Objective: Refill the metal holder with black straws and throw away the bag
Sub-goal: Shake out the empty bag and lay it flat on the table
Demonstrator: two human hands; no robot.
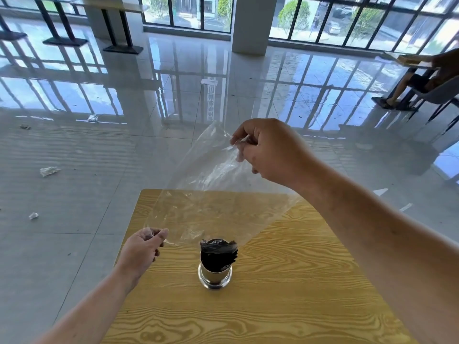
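A round metal holder point(215, 278) stands upright on the wooden table point(285, 294), packed with black straws point(218, 254) whose tops show at its mouth. Above and behind it a clear plastic bag point(208, 194) is stretched out in the air, and it looks empty. My left hand point(144, 247) pinches the bag's lower left corner, just left of the holder. My right hand point(268, 152) pinches the bag's upper edge, raised high beyond the table's far edge.
Pale glossy floor tiles surround the table, with several crumpled bits of clear plastic point(49, 171) lying to the left. A seated person point(417, 80) is at the far right. Dark table bases point(65, 41) stand at the back left, before tall windows.
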